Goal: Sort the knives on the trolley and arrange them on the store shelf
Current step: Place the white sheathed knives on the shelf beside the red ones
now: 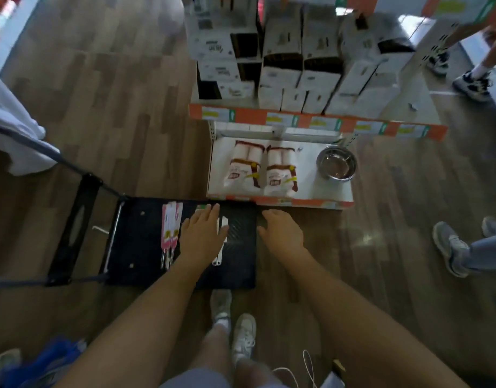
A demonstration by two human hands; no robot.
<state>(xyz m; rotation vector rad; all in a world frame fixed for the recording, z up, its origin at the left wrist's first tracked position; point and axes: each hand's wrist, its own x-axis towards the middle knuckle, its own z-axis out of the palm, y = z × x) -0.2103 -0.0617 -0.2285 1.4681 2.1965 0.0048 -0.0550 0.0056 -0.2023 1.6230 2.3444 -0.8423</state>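
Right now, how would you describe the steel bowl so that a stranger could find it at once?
Look at the lowest white shelf beyond the black trolley. The steel bowl sits at its right end, apart from two white packets. It alone is round and shiny.

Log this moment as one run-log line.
stage: sorting on trolley | left hand: flat on white knife pack | right hand: by trolley's right edge, empty | pink knife packs: beside left hand | bottom shelf: pouches, steel bowl

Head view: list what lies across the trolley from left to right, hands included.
trolley handle → pink knife packs → left hand → right hand, at the trolley's right edge.
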